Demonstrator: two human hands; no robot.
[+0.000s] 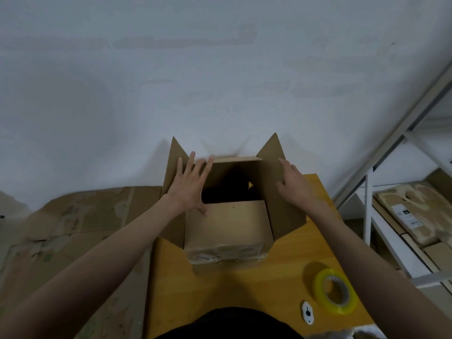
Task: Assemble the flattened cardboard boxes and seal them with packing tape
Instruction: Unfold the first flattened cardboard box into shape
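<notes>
A brown cardboard box [227, 226] stands on the wooden table [247, 282] with its top open. Its near flap is folded in over the opening; the left and right flaps stand up. My left hand [193, 184] lies flat with spread fingers against the inner side of the left flap, thumb touching the near flap. My right hand [293, 181] rests with straight fingers on the right flap. A roll of yellowish packing tape [335, 291] lies on the table at the near right.
A small white cutter [307, 312] lies beside the tape. Flattened cardboard sheets [80, 216] cover the floor to the left. A metal shelf [401, 216] with boards stands at the right. A white wall is close behind the box.
</notes>
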